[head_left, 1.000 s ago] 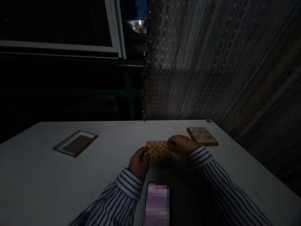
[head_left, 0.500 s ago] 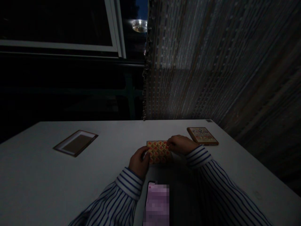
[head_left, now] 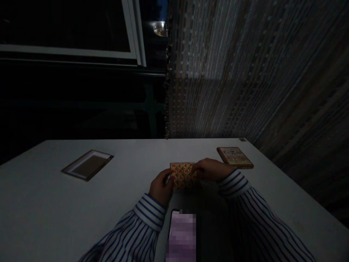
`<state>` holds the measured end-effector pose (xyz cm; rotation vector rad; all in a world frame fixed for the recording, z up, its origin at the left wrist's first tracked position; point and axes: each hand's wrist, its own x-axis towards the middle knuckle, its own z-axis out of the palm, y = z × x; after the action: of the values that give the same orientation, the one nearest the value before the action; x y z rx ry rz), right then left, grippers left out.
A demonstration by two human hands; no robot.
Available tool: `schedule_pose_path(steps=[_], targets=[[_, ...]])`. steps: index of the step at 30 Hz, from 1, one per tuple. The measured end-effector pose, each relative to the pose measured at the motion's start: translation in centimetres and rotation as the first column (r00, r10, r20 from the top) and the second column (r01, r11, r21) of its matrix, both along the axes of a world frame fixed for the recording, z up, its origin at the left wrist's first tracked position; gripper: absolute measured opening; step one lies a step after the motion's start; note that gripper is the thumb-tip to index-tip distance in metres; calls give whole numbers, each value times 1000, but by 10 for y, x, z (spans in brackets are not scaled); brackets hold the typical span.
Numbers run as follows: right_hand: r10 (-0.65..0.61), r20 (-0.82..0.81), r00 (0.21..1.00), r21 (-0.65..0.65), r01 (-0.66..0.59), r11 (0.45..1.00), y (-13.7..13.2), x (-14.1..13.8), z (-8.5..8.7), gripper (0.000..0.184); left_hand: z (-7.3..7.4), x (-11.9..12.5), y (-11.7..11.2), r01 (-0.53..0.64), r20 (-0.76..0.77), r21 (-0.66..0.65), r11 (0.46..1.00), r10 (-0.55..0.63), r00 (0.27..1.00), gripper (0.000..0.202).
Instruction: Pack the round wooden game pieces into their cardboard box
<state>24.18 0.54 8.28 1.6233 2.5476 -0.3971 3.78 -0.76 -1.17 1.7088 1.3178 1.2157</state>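
A packed block of round wooden game pieces with red characters lies on the white table in dim light. My left hand rests against the block's left edge, fingers curled onto it. My right hand covers the block's right edge, fingers bent over the pieces there. Both wrists wear blue-striped white cuffs. Whether either hand pinches a single piece is hidden.
A lit phone lies near me between my forearms. A flat box lid with a picture sits at the right. An open shallow box tray lies at the left. A bead curtain hangs behind the table.
My right hand has slid a little left over the block, covering more of the pieces. The left hand has barely moved.
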Motion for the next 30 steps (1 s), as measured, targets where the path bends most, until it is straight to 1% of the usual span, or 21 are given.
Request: schedule_pose_path(steps=[5, 11, 15, 20, 25, 30], targets=[[44, -17, 999, -16, -44, 999, 0, -1, -3, 36, 0, 0, 0, -4, -11, -9, 1000, 3, 1000, 26], [41, -2, 999, -33, -41, 999, 1, -2, -2, 37, 1, 1, 0, -18, -9, -6, 1000, 18, 1000, 25], [33, 7, 999, -35, -32, 999, 1, -2, -3, 37, 2, 0, -1, -4, -3, -13, 1000, 4, 1000, 25], [38, 9, 999, -10, -38, 999, 1, -2, -4, 37, 2, 0, -1, -22, -24, -4, 1000, 22, 999, 25], [36, -3, 999, -8, -36, 999, 1, -1, -6, 36, 0, 0, 0, -24, 11, 2, 1000, 24, 1000, 25], [47, -30, 998, 22, -46, 999, 0, 2, -5, 33, -4, -1, 1, -10, 22, 5, 1000, 10, 1000, 25]])
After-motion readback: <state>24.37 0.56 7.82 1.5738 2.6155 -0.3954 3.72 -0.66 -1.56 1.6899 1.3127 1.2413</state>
